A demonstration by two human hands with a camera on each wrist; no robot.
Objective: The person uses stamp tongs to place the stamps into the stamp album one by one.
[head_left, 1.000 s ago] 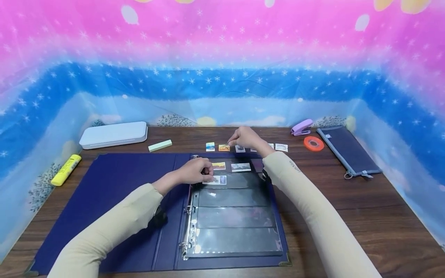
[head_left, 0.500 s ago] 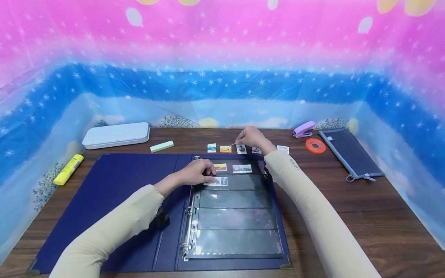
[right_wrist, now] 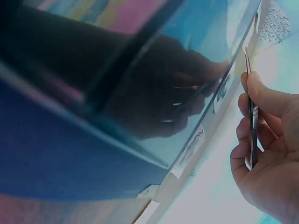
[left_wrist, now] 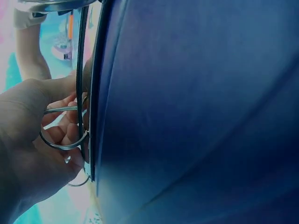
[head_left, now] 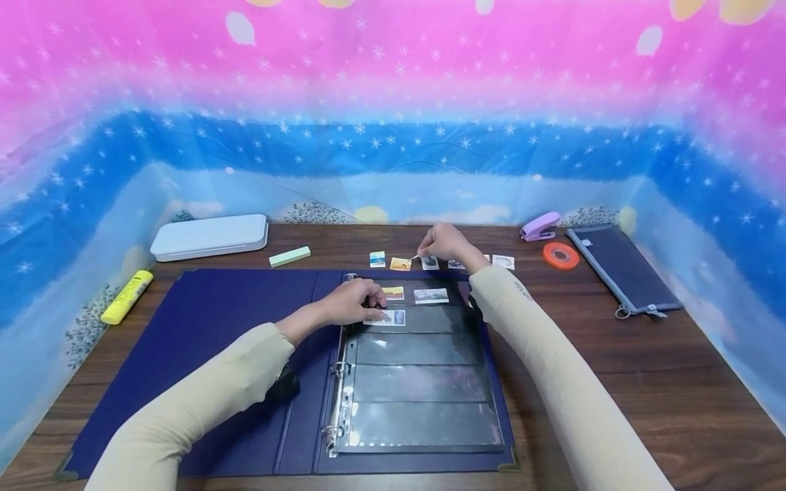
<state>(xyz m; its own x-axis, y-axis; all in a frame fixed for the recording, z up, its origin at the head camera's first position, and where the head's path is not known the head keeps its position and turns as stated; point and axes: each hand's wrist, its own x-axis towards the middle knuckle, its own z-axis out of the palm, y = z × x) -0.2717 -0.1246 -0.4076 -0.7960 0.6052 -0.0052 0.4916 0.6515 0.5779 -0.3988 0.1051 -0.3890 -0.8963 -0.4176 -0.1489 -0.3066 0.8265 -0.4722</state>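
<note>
My right hand [head_left: 445,245] holds metal tweezers [right_wrist: 253,121] between thumb and fingers. Their tips reach the right edge of an orange stamp [head_left: 400,264] behind the album; whether they grip it cannot be told. My left hand [head_left: 350,303] rests at the ring side of the black pocket page [head_left: 424,383], fingers loosely bent, thumb by a stamp [head_left: 396,318] in the second row. In the top row are a yellow-red stamp [head_left: 395,293], partly hidden by that hand, and a grey stamp [head_left: 431,296]. Metal rings [left_wrist: 60,145] stand before the left fingers.
The open navy binder [head_left: 227,341] covers the front of the table. More stamps, including a blue one [head_left: 377,259] and a pale one [head_left: 503,262], lie behind it. Around are a white case [head_left: 209,236], yellow highlighter [head_left: 127,297], orange tape roll [head_left: 561,256], purple stapler [head_left: 540,226] and zip pouch [head_left: 623,269].
My right hand has shifted slightly right, and the tweezer tips have moved from over the orange stamp to its right edge. The orange stamp now lies slightly tilted. My left hand stays in place.
</note>
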